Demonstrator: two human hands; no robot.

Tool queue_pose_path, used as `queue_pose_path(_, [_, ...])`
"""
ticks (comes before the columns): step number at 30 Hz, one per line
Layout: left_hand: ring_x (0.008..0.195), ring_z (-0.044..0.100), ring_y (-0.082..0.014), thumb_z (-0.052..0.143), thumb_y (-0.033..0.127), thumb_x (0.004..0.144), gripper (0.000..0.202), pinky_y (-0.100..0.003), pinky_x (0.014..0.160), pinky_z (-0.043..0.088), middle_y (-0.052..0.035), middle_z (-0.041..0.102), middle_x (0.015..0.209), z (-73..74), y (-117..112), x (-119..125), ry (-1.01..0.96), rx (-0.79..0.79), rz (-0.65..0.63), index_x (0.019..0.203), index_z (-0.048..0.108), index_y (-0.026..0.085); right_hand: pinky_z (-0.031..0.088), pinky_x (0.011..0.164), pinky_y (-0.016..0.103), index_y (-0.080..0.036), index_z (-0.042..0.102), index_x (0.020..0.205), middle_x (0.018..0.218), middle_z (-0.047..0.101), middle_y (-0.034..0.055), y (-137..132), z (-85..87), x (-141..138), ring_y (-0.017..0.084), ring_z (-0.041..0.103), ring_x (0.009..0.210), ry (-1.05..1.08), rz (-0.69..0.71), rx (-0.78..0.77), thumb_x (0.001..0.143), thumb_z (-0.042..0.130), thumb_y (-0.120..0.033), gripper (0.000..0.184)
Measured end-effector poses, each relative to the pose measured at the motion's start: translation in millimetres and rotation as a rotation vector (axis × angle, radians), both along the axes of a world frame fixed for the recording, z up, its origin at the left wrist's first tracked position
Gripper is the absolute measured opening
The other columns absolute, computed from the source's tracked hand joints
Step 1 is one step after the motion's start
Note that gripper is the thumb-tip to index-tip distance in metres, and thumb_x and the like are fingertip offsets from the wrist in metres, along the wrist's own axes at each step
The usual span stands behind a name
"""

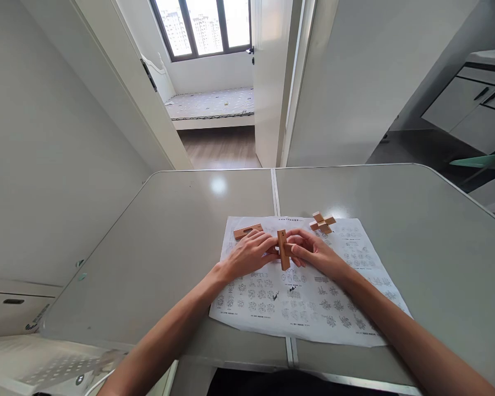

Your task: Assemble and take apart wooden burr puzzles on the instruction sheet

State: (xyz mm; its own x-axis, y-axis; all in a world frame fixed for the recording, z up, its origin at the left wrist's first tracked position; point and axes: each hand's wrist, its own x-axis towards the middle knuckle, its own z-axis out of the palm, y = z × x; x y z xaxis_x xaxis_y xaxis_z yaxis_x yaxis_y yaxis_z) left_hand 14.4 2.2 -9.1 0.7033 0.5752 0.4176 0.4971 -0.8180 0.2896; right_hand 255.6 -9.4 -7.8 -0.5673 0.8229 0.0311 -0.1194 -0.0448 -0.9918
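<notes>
Between my two hands, just above the printed sheet (272,327), is a small assembly of notched wooden puzzle pieces (283,250). One bar of it stands nearly upright and faces me, with a small dark mark near its top. My left hand (251,253) pinches the assembly from the left, fingertips against it. From the right, my right hand (311,250) grips a short piece that crosses behind the bar, thumb on top and fingers curled. Behind my left hand lies a loose wooden bar with a slot (248,231). The far ends of the held pieces are hidden by my fingers.
A cross-shaped group of joined wooden pieces (322,223) rests at the sheet's back right edge. The sheet carries rows of small assembly drawings. Under it is a grey table (169,247) with a pale seam (275,192). Beyond stand a doorway and an open door (272,82).
</notes>
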Motion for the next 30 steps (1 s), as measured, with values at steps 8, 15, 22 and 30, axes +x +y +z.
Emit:
queue_pose_path(8, [0.093, 0.067, -0.0218, 0.061, 0.038, 0.103, 0.018, -0.037, 0.088, 0.053, -0.0048, 0.072, 0.094, 1.0, 0.3, 0.0, -0.002, 0.021, 0.017, 0.102, 0.059, 0.019, 0.042, 0.057, 0.027, -0.019, 0.063, 0.128, 0.078, 0.056, -0.0023, 2.4, -5.3, 2.4, 0.012, 0.053, 0.061, -0.026, 0.022, 0.027, 0.096, 0.070, -0.050, 0.045])
queue_pose_path(15, [0.091, 0.067, -0.0218, 0.065, 0.039, 0.100, 0.020, -0.039, 0.091, 0.052, -0.0030, 0.071, 0.090, -2.5, 2.0, -1.5, 0.016, 0.019, 0.037, 0.098, 0.060, 0.020, 0.042, 0.057, 0.026, -0.019, 0.067, 0.117, 0.081, 0.060, -0.0006, 2.8, -4.5, 3.8, 0.013, 0.054, 0.063, -0.067, 0.019, 0.024, 0.093, 0.074, -0.048, 0.039])
queue_pose_path(22, [0.093, 0.068, -0.0230, 0.063, 0.039, 0.101, 0.019, -0.040, 0.089, 0.054, -0.0041, 0.072, 0.093, -2.9, 1.7, -0.9, 0.021, 0.037, 0.046, 0.100, 0.059, 0.020, 0.043, 0.059, 0.026, -0.020, 0.065, 0.119, 0.081, 0.065, 0.0005, 0.0, -0.4, 2.3, 0.014, 0.057, 0.068, -0.112, 0.025, 0.036, 0.094, 0.072, -0.049, 0.039])
queue_pose_path(30, [0.093, 0.069, -0.0233, 0.060, 0.038, 0.103, 0.019, -0.041, 0.089, 0.054, -0.0040, 0.073, 0.093, 1.0, -0.3, 0.9, 0.027, 0.061, 0.069, 0.098, 0.056, 0.019, 0.044, 0.057, 0.027, -0.019, 0.062, 0.122, 0.073, 0.058, -0.0028, 1.6, -2.9, 0.2, 0.013, 0.054, 0.058, -0.109, 0.031, 0.091, 0.102, 0.059, -0.053, 0.039])
